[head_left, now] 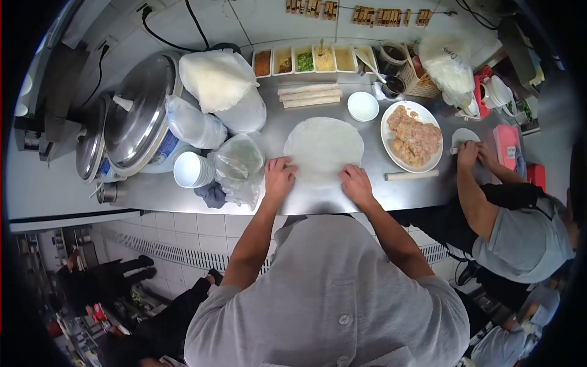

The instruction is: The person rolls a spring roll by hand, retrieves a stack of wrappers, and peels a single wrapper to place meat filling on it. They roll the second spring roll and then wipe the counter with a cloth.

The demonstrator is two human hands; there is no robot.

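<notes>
In front of me a round, thin white dough wrapper lies flat on the steel counter. My left hand is at its lower left edge, fingers curled and closed on the rim. At the lower right edge, my right hand has its fingers bent in and closed on the wrapper too. The stretch of wrapper between both hands shows no filling. To the right stands a white plate heaped with pinkish minced filling. Behind the wrapper are a few rolled sticks and a small white bowl.
Topping trays line the wall. Bagged wrappers, a plastic bag, stacked cups and large lidded pots crowd the left. One roll lies below the plate. At right a co-worker's hands handle a smaller wrapper.
</notes>
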